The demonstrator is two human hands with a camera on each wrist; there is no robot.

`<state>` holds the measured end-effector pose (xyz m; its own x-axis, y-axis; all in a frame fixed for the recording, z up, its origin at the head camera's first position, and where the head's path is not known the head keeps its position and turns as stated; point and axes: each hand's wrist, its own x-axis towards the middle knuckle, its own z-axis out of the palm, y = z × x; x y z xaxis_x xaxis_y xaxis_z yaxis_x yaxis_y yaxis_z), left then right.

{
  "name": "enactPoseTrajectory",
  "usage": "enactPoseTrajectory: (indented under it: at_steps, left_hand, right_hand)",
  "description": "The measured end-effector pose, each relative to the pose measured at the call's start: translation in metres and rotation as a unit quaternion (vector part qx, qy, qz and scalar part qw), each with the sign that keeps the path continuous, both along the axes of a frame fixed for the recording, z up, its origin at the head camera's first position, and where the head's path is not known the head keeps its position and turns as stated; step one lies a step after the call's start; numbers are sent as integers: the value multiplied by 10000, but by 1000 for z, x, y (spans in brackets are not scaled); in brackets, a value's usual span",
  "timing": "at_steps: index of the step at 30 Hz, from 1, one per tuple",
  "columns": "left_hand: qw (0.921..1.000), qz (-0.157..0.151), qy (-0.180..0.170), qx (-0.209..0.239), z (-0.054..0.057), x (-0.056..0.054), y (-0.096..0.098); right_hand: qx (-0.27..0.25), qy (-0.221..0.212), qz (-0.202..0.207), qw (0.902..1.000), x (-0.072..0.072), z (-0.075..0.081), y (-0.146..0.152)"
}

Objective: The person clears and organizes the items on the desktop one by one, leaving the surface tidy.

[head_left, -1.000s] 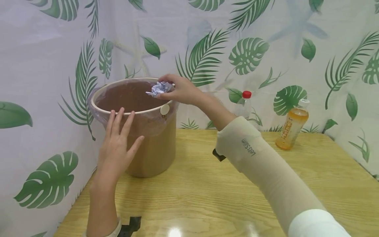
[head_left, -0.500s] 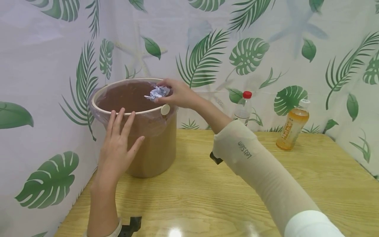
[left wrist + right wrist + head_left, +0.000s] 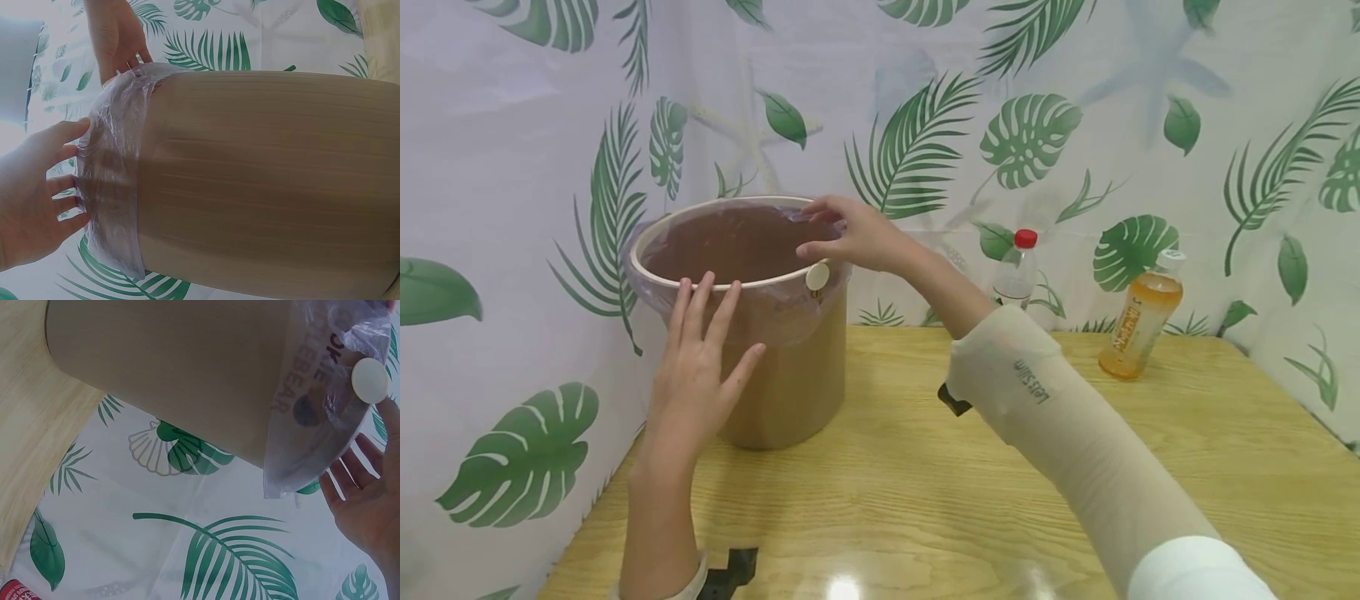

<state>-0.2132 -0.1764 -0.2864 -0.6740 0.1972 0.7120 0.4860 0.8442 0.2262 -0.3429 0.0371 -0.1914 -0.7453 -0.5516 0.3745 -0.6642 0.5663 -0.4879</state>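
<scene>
A brown trash bin (image 3: 786,375) with a cream rim and a thin clear bag (image 3: 782,321) folded over its edge stands at the left of the table. My left hand (image 3: 696,379) rests its spread, straight fingertips at the near rim; the left wrist view shows those fingers (image 3: 65,203) against the bag-covered edge. Over the right side of the opening is my right hand (image 3: 857,237), thumb and fingers apart with nothing seen between them. No crumpled paper shows now, and the bottom of the bin is hidden.
A bottle of orange drink (image 3: 1141,317) with a white cap stands at the right back of the wooden table (image 3: 910,467). Behind my right forearm is a clear bottle with a red cap (image 3: 1025,239), partly hidden. A leaf-patterned sheet (image 3: 940,125) lines the back and left.
My right hand dipped toward the bin opening and let go of the crumpled paper, which is out of sight now. Its fingers have parted. The left hand has stayed at the rim.
</scene>
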Motion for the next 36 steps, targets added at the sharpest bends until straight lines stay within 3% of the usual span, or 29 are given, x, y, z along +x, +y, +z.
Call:
enactPoseTrajectory:
  at_steps: [8, 20, 26, 36]
  left_hand:
    - [10000, 16, -41, 4, 1, 1, 1]
    - [9999, 61, -81, -35, 2, 2, 2]
    - [9999, 53, -128, -35, 1, 3, 1]
    - [9999, 89, -78, -74, 2, 3, 2]
  right_hand:
    - [-83, 111, -112, 9998, 9, 1, 29]
    - [-287, -48, -566, 9980, 26, -8, 111]
    - [-118, -156, -1075, 9940, 32, -14, 160]
    - [-44, -348, -1928, 9806, 55, -20, 241]
